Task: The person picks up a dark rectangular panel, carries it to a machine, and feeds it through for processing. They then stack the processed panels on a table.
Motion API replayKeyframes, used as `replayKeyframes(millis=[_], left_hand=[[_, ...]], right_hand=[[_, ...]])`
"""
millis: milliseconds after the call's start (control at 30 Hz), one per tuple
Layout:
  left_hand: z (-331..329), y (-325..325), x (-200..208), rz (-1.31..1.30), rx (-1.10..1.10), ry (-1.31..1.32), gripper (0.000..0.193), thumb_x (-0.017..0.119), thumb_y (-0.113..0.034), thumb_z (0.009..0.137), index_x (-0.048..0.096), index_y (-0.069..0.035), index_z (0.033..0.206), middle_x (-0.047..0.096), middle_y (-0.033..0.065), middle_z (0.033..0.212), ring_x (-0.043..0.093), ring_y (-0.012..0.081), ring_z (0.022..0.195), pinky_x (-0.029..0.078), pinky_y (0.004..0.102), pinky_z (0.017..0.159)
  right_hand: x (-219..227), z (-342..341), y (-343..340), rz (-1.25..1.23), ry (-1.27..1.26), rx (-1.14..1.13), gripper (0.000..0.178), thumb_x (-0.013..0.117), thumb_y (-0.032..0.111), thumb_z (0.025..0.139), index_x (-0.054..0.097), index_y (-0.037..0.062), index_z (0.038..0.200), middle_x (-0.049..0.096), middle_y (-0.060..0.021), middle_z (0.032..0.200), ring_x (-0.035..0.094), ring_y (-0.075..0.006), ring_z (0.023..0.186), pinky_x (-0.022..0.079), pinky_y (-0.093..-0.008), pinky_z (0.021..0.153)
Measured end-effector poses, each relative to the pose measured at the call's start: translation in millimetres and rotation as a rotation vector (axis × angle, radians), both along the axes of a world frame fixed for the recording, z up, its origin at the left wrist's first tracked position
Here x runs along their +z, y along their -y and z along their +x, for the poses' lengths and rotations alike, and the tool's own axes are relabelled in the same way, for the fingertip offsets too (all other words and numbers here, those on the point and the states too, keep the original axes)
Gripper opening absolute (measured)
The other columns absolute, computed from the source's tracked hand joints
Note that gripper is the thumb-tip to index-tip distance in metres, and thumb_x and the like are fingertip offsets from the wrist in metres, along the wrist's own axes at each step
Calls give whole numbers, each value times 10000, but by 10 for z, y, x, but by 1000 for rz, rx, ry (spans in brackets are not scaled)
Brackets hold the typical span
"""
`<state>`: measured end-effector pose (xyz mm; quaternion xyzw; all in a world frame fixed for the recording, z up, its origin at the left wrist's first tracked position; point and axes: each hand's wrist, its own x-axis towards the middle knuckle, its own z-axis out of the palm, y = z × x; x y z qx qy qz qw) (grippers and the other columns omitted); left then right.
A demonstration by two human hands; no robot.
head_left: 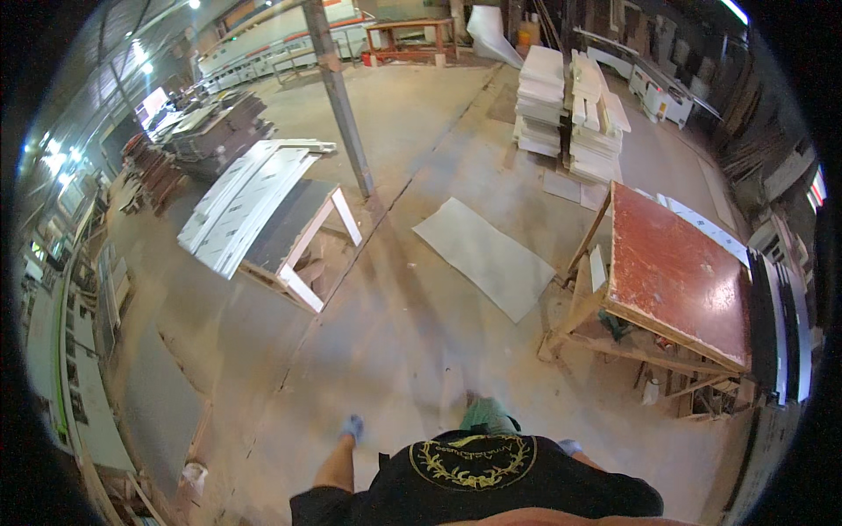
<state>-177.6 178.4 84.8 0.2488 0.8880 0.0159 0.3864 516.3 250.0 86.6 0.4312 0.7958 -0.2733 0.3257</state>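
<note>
My left hand (pixel 352 427), in a pale blue-grey glove, hangs beside my body over the floor. It is small and blurred, so its fingers cannot be made out, and I see nothing in it. Most of my right hand (pixel 570 446) is hidden behind my black T-shirt (pixel 561 478); a bit of a similar glove shows. Green cloth (pixel 488 417) on my lower body shows past the shirt. Neither hand touches any of the furniture. On the floor ahead lies a thin pale sheet (pixel 482 254).
At right stands a wooden workbench with a red-brown top (pixel 671 272). White panels (pixel 241 206) lie on a dark-topped table (pixel 294 219) at left, near a metal post (pixel 340 105). Stacked white boards (pixel 539 101) stand farther back. Long machinery (pixel 281 44) lines the far wall.
</note>
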Motion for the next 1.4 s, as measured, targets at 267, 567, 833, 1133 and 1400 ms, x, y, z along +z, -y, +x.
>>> replayKeyframes(millis=[267, 567, 833, 1133, 1400], left_hand=[[-464, -4111, 74, 943, 380, 168, 224, 570, -233, 879, 608, -45, 996, 616, 71, 761, 572, 229, 681, 483, 365, 664], [188, -5156, 120, 171, 190, 517, 283, 558, -273, 898, 596, -69, 1090, 614, 111, 926, 574, 203, 850, 476, 350, 777], [-1212, -8396, 332, 63, 117, 369, 366, 578, -326, 877, 599, -46, 1112, 641, 142, 987, 607, 235, 909, 479, 362, 801], [-2398, -14343, 792, 789, 50, 114, 426, 605, -346, 867, 592, -29, 1151, 648, 162, 1093, 614, 275, 1019, 465, 362, 880], [-1919, -16097, 675, 102, 57, 334, 548, 555, -496, 851, 579, -87, 1214, 623, 185, 1146, 599, 301, 1065, 467, 404, 886]], right_hand=[[-60, 15, -3019, -93, -77, -1014, 203, 606, 202, 848, 609, 22, 941, 626, -74, 875, 577, -230, 772, 465, -376, 668], [1125, -3077, -8195, -26, -764, -952, 457, 613, 266, 852, 557, 1, 1221, 640, -121, 877, 597, -174, 658, 499, -319, 650], [529, -3300, -10103, -59, -611, -970, 447, 624, 357, 833, 627, 11, 1116, 662, -114, 758, 604, -189, 643, 496, -333, 635], [-63, -2851, -12549, -132, -125, -1008, 406, 587, 315, 832, 630, -4, 1079, 669, -156, 894, 632, -254, 774, 497, -389, 720], [48, -3611, -16826, 0, -241, -760, 391, 619, 292, 820, 627, -1, 1077, 661, -141, 836, 618, -228, 704, 506, -364, 659]])
